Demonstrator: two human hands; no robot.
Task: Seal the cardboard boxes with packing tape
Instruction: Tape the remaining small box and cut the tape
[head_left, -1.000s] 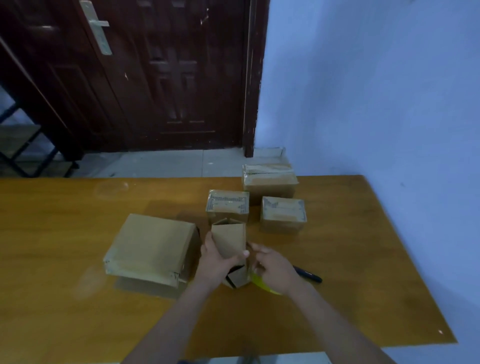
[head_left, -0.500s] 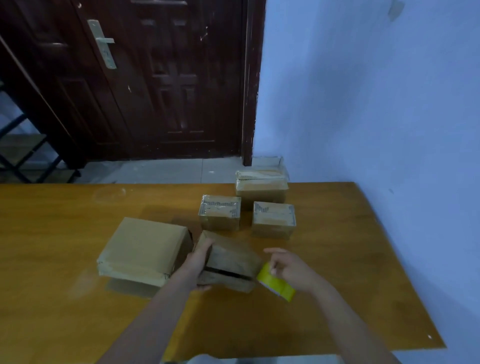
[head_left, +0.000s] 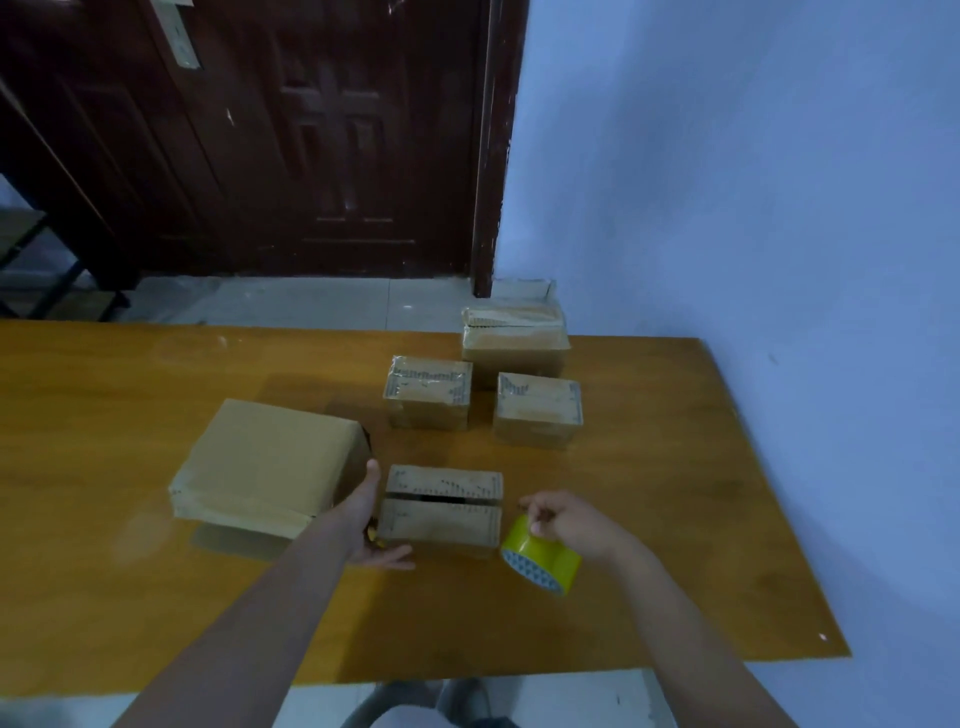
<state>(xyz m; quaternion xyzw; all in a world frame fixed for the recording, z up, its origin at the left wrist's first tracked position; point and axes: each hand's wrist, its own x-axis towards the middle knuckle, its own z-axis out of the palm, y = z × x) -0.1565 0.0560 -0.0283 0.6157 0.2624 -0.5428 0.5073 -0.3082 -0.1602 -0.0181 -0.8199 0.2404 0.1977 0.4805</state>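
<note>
A small cardboard box (head_left: 442, 506) lies flat on the wooden table (head_left: 675, 493) in front of me, with a dark open seam running across its top. My left hand (head_left: 371, 525) presses against its left end with straight fingers and the thumb stretched along the near side. My right hand (head_left: 569, 522) holds a yellow roll of packing tape (head_left: 543, 561) just right of the box, fingers pinching near the roll's top edge.
A larger flat box (head_left: 267, 462) sits left of my left hand. Three smaller boxes stand behind: one (head_left: 428, 392), one (head_left: 537, 410) and a taller one (head_left: 514, 338) at the far edge. A dark door (head_left: 311, 135) and a blue wall (head_left: 753, 182) lie beyond.
The small box, held upright a second ago, has been tipped down and set flat on the table. My right hand with the tape has moved right, away from the box.
</note>
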